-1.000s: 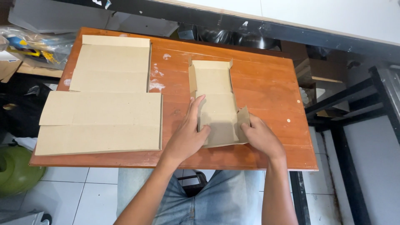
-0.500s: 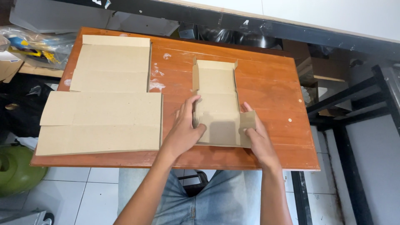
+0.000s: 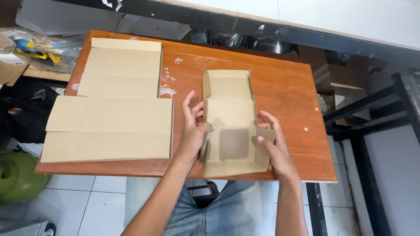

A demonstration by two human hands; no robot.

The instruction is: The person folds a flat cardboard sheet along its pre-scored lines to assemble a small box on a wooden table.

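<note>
Cardboard, plain brown, made up the small box blank (image 3: 229, 120) that lay on the near right part of the wooden desk (image 3: 284, 94), with its long side running away from the person. Its side flaps stood partly raised along both edges, and the far end flap was also lifted a little. The left hand (image 3: 192, 131) pressed against the left edge of the blank; its grip was half closed, with the thumb laid over the raised left flap and the fingers stretched upward beside it. The right hand (image 3: 273, 146) held the near right flap, the thumb inside on the flap and the other fingers behind it, so this grip was closed on the cardboard.

Just to the left of the left hand, a stack of large flat cardboard sheets (image 3: 109, 129) rested on the desk, and a second flat stack (image 3: 120, 67) lay behind it, touching it. Left of the desk was a clear plastic bag (image 3: 33, 46) with coloured things inside, and a green round object (image 3: 15, 177) stood on the tiled floor (image 3: 87, 205). On the right stood a dark metal rack (image 3: 372, 118).
</note>
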